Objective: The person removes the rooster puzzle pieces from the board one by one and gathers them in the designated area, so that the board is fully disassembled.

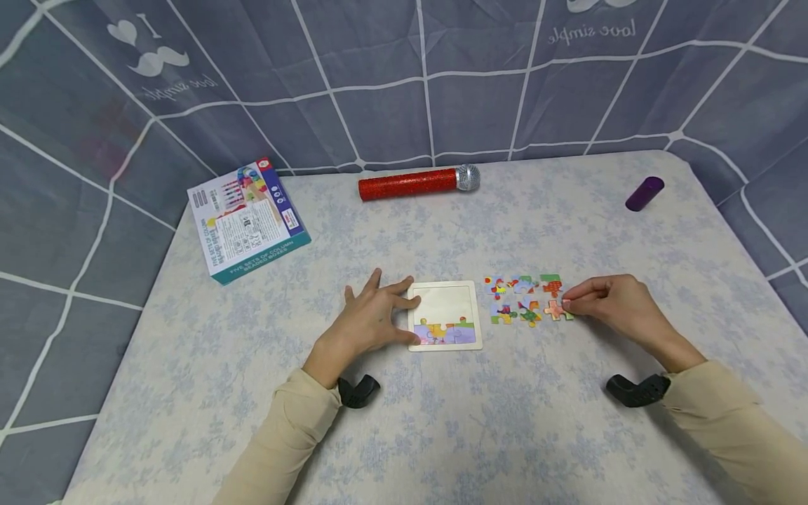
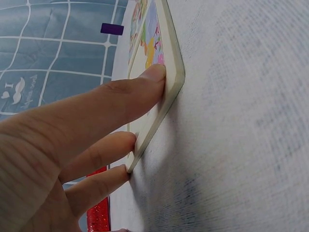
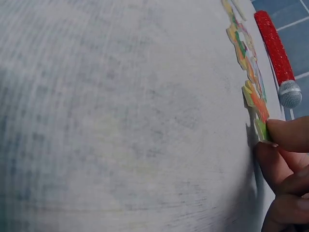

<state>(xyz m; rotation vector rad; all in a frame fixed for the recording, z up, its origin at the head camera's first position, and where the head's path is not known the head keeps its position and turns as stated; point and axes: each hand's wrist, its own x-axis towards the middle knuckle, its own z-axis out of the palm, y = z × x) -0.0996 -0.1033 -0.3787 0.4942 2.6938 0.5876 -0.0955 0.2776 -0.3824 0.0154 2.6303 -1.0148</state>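
A square pale puzzle tray (image 1: 442, 285) lies on the table, with joined jigsaw pieces (image 1: 444, 333) along its near edge and bare board behind them. On its left side, my left hand (image 1: 372, 315) spreads its fingers, thumb and fingertips touching the rim. In the left wrist view the thumb (image 2: 145, 79) presses the tray's corner area. To the right, several loose jigsaw pieces (image 1: 527, 314) lie in two rows. My right hand (image 1: 615, 305) pinches the reddish, green-edged puzzle piece (image 1: 555, 310) at the near right of them. In the right wrist view this puzzle piece (image 3: 259, 108) looks slightly raised at one end.
At the back left stands a beaded-toy box (image 1: 249, 221). A glittery red microphone (image 1: 416, 184) lies along the back edge, and a purple cylinder (image 1: 644, 193) is at the back right. A grey gridded curtain (image 1: 379, 91) hangs behind the patterned table (image 1: 442, 435).
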